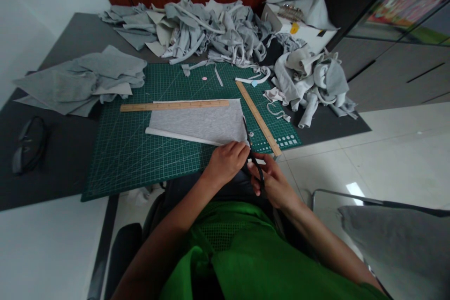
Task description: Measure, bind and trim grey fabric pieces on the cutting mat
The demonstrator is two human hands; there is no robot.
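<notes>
A grey piece of fabric (200, 119) lies flat on the green cutting mat (123, 157), with a pale rolled or folded strip along its near edge. My left hand (227, 161) is closed on the fabric's near right corner; its fingertips are partly hidden. My right hand (272, 176) grips the handles of black scissors (259, 168). Their blades point away from me along the fabric's right edge, beside my left fingertips. One wooden ruler (176, 106) rests across the fabric's far edge. A second wooden ruler (258, 117) lies slanted on the mat to the right.
Heaps of grey fabric scraps (211, 28) line the back of the table, with another pile (316, 79) at right. Folded grey cloth (84, 79) covers the mat's left corner. A white box (309, 33) stands behind. Black glasses (30, 143) lie far left. A chair (397, 234) stands right.
</notes>
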